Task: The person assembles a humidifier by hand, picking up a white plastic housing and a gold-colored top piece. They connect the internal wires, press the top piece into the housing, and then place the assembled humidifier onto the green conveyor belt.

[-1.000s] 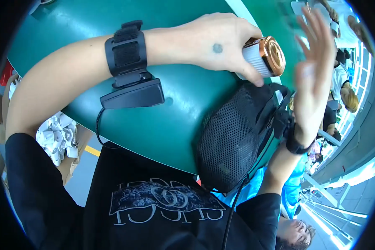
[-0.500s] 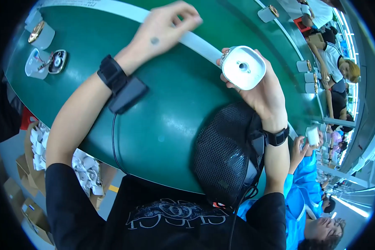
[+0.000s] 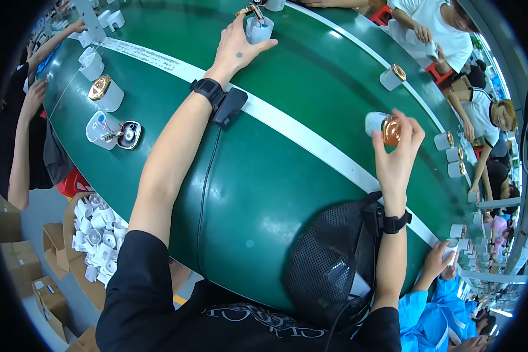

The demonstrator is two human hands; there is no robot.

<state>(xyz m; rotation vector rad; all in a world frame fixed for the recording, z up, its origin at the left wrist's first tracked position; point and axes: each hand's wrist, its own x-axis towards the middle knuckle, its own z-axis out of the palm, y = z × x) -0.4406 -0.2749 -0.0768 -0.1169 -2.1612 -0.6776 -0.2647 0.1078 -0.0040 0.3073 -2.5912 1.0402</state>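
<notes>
Six o'clock, right up close: a black shirt [image 3: 188,320], pale lettering across its front, partly folded away. Mesh bag [image 3: 325,252] at five! Over to two, the right hand [image 3: 400,161] curves its fingers around a copper-topped white cup [image 3: 378,122] beyond the white strip [image 3: 311,138]; blur there, I can't tell if they're gripping. Half a second ago that hand held up a white piece, underside showing. At ten to eleven, the strip carries print too small to read. And twelve: the left hand [image 3: 236,51], pinched before, has spread thumb and forefinger wide about an open white cup [image 3: 259,30]; contact's unclear.
</notes>
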